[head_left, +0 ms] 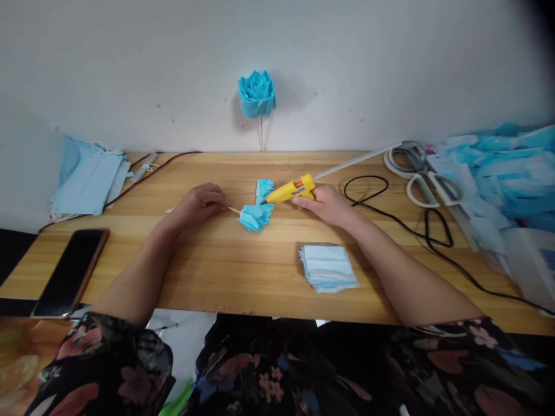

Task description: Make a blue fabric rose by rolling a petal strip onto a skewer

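Observation:
Between the fingers of my left hand (206,199) is a thin wooden stick (234,210), with a partly formed blue flower (255,218) at its far end. A loose blue petal piece (263,188) extends from the flower, away from me. My right hand (323,202) grips a yellow hot glue gun (292,190), a long clear glue stick (355,162) jutting out of its back. The gun's nozzle points left and sits at the petal piece beside the flower; whether it touches cannot be made out.
A finished blue flower (256,95) on a stick stands by the wall. Cut squares (328,267) are stacked near my right forearm. Scissors (427,179), a black cord (390,215) and blue material (503,173) lie right; face masks (89,179) and a phone (71,271) left.

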`<state>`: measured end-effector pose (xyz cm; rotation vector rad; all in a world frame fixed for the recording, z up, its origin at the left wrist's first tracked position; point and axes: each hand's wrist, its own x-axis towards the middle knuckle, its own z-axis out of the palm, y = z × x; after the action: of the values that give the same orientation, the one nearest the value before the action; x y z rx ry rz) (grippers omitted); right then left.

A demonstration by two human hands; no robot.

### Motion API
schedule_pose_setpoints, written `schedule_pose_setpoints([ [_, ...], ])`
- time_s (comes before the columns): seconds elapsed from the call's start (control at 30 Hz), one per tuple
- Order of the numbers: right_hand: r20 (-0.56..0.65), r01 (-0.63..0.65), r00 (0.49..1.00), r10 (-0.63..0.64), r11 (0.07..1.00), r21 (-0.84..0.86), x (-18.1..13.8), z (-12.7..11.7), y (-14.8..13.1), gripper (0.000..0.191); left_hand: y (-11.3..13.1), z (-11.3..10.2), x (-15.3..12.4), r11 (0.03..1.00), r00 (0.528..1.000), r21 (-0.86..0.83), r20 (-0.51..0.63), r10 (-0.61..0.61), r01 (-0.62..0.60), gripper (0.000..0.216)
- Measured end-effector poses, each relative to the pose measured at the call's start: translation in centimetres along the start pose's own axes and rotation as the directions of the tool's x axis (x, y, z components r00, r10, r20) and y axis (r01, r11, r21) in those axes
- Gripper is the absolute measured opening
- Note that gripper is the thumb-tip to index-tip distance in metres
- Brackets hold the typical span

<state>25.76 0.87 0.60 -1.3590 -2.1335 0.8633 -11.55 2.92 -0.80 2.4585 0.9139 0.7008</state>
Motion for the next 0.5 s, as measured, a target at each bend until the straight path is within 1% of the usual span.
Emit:
schedule_pose_setpoints([
  [0.13,0.0,-0.022,1.0,0.022,0.999,-0.027,0.03,-0.05,-0.09,0.044,-0.08,-0.1,0.1,1.0,1.0,-0.002,0.015,0.003,-0.003,0.037],
  [0.33,-0.003,0.016,1.0,-0.016,1.0,-0.008,0.09,0.02,0.15,0.046,-0.04,-0.25,0.22,1.0,1.0,0.011,0.015,0.019,-0.019,0.037],
  [0.5,0.018,-0.031,0.999,0.032,0.998,-0.052,0.06,0.01,0.0,0.044,0.11,-0.36,0.26,1.0,0.999,0.011,0.034,0.018,-0.019,0.031],
])
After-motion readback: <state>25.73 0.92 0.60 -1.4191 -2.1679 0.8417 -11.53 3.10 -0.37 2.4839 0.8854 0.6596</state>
